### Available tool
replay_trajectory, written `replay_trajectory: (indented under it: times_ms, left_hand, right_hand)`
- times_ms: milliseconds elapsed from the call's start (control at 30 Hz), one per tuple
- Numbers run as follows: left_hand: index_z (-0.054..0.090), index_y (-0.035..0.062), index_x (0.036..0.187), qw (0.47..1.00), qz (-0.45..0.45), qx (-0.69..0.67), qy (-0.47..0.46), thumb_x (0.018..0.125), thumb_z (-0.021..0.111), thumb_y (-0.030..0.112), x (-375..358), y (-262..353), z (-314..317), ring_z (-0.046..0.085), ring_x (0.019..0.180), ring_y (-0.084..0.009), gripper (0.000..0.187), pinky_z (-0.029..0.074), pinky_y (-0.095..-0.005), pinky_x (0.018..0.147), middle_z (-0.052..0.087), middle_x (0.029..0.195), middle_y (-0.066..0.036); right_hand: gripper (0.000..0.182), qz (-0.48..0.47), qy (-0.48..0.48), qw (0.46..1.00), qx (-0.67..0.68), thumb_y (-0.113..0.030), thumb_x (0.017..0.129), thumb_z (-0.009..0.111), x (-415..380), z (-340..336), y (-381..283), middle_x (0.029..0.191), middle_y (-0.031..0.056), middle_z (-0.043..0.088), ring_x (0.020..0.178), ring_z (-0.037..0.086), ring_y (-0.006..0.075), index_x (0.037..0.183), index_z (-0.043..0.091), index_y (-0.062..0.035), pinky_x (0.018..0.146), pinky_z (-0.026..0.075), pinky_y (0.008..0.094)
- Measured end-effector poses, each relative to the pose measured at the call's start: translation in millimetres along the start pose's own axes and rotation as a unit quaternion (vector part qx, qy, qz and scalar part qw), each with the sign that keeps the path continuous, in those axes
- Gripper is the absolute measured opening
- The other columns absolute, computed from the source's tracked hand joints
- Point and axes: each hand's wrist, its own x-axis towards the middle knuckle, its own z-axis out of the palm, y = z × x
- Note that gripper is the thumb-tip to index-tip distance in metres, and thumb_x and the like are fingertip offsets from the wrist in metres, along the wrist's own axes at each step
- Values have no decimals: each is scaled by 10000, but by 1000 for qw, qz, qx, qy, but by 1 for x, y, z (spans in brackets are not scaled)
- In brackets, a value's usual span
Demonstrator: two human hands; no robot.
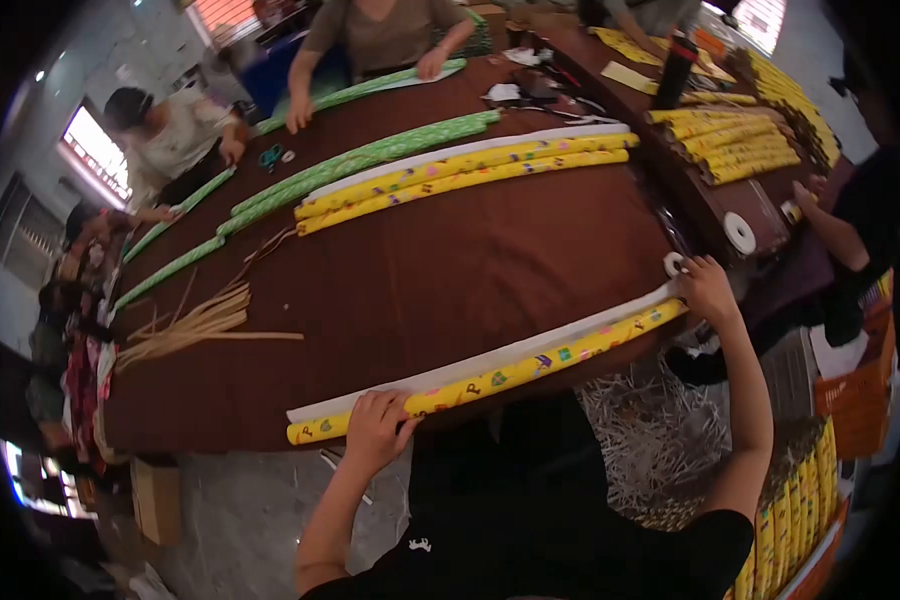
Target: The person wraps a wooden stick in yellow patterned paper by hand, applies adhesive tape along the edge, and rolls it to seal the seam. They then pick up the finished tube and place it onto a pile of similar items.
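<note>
The left hand (378, 430) grasps the roll (500, 380), the right hand's (708, 290) hold is unclear; likely mid-wrapping, needing even tension next.

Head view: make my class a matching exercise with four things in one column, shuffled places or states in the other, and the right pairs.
Things
1. Left hand
2. Tan strips
3. Dark bottle
4. Right hand

Places or states
A. Standing upright
B. At the nearest yellow roll's right end
C. On that roll, towards its left end
D. Lying in a loose bunch

Pairs: 1-C, 2-D, 3-A, 4-B
</note>
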Motion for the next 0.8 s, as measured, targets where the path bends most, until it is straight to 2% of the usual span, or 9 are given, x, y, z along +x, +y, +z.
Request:
replay_trajectory:
  times_ms: [100, 167, 367, 467, 500, 567, 600, 700, 800]
  left_hand:
    - [617, 30, 1129, 999, -9, 7, 34, 750, 774, 192, -4, 1, 2, 583, 947, -300, 440, 479, -408, 839, 615, 1057, -108]
    - [617, 29, 1128, 999, -28, 14, 30, 755, 773, 199, -10, -3, -2, 585, 944, -297, 439, 481, -405, 839, 616, 1050, -106]
    - [635, 34, 1112, 999, -10, 26, 46, 762, 787, 224, -21, -14, -9, 598, 903, -292, 426, 504, -382, 799, 632, 1021, -109]
    - [636, 40, 1121, 999, -13, 17, 45, 764, 789, 240, -24, -17, -10, 602, 918, -288, 437, 502, -379, 814, 633, 1028, -105]
    - [637, 43, 1128, 999, -10, 11, 46, 764, 789, 245, -24, -17, -9, 603, 924, -287, 443, 500, -382, 822, 634, 1036, -103]
    - [637, 47, 1134, 999, -13, 8, 49, 764, 789, 250, -26, -17, -9, 604, 929, -285, 448, 498, -386, 830, 634, 1044, -101]
    - [638, 50, 1138, 999, -18, 6, 40, 762, 789, 256, -28, -18, -11, 603, 934, -284, 455, 497, -389, 833, 635, 1047, -99]
    - [638, 55, 1147, 999, -24, 3, 30, 765, 785, 262, -35, -24, -16, 600, 942, -282, 459, 494, -390, 840, 637, 1056, -96]
    - [629, 54, 1151, 999, -23, -4, 26, 792, 759, 268, -39, -28, -15, 589, 962, -279, 437, 485, -389, 856, 630, 1062, -92]
  right_hand:
    - [214, 94, 53, 993, 55, -35, 731, 611, -4, -5, -10, 990, 131, 626, 902, 596, 313, 934, 678, -26, 809, 473, 418]
    - [215, 103, 88, 975, 175, 31, 781, 560, -10, -3, -10, 1019, 149, 623, 904, 604, 350, 972, 647, -11, 797, 485, 433]
    - [236, 97, 78, 958, 258, 46, 835, 533, 5, -9, -23, 1003, 161, 619, 890, 615, 377, 1032, 646, -18, 765, 495, 433]
    - [427, 251, 90, 932, 247, 42, 874, 540, 18, -11, -30, 1092, 166, 636, 882, 644, 342, 1290, 571, -53, 754, 512, 393]
    - [589, 266, 91, 922, 265, 59, 831, 548, 17, -5, -20, 1232, 167, 603, 927, 634, 366, 1396, 508, -101, 765, 509, 420]
    - [548, 211, 46, 933, 288, 55, 819, 568, 9, 8, 2, 1274, 161, 569, 1053, 608, 347, 1351, 531, -73, 852, 500, 398]
    - [485, 140, -28, 946, 291, 82, 803, 570, -1, 21, 21, 1254, 149, 551, 1138, 563, 339, 1273, 553, -34, 934, 466, 364]
    - [388, 164, 19, 890, 425, 98, 787, 586, -11, 32, 18, 1177, 137, 548, 1112, 559, 321, 1159, 570, -11, 937, 448, 337]
    - [319, 199, 44, 894, 400, 98, 786, 607, -11, 46, 23, 1151, 134, 540, 1075, 570, 297, 1088, 575, 0, 905, 453, 330]
